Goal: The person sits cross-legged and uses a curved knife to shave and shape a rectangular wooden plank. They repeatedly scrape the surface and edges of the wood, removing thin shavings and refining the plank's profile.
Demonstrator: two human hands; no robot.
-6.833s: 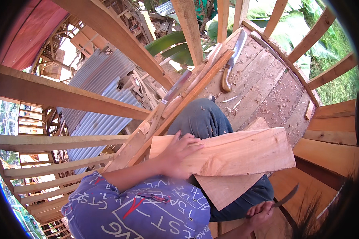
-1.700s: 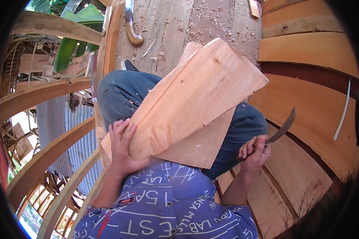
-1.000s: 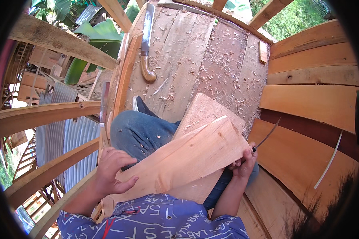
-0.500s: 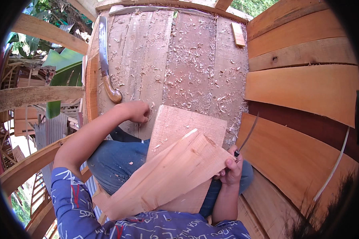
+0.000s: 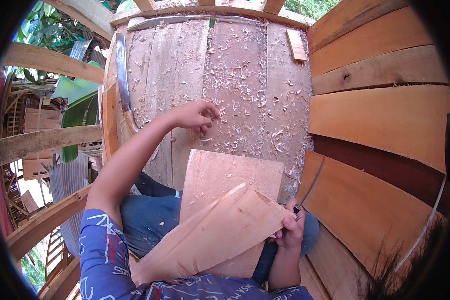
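My left hand (image 5: 200, 117) is stretched out over the floorboards and the scattered wood shavings (image 5: 240, 92), fingers loosely bent and apart, holding nothing I can see. At my right knee, my right hand (image 5: 291, 229) is closed round the dark handle of a knife (image 5: 312, 185). Its thin blade points up and away. The same hand's thumb rests at the right end of a tapered wooden board (image 5: 217, 230), which slants across my lap. Beneath it lies a wider flat board (image 5: 232, 172), partly covered.
A machete (image 5: 122, 75) lies along the left edge, its wooden handle partly behind my forearm. A small wood block (image 5: 296, 45) sits at the far right. Plank walling (image 5: 380, 112) stands on the right; wooden rails (image 5: 45, 139) run along the left.
My left hand has moved right and farther out over the shavings, its fingers loosening from a closer curl. My right hand keeps the knife and board. The whole view has shifted slightly.
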